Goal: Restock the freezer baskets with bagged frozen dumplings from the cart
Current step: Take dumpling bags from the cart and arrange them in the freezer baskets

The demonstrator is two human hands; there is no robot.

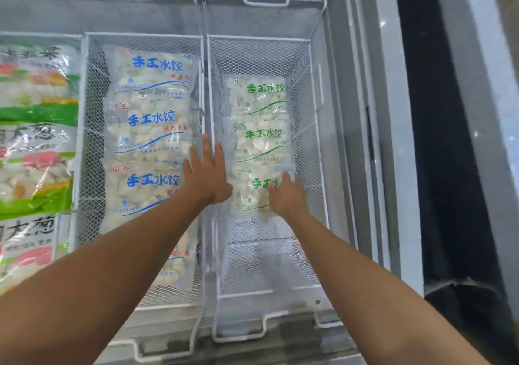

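Note:
Two white wire baskets sit side by side in the freezer. The right basket [314, 128] holds three clear dumpling bags with green print, overlapping in a row; the nearest bag [250, 196] lies under my hands. My right hand [285, 198] rests on that bag's right part with fingers spread. My left hand [206, 170] is flat with straight fingers over the divider between the baskets, touching the bag's left edge. The middle basket [92, 128] carries several dumpling bags with blue print [148, 128], partly hidden by my left forearm.
At the far left lie colourful green-banded dumpling bags [33, 139] in another basket. The near end of the right basket shows bare mesh floor [261, 255]. The freezer's grey rim [362, 139] and a dark gap run along the right side.

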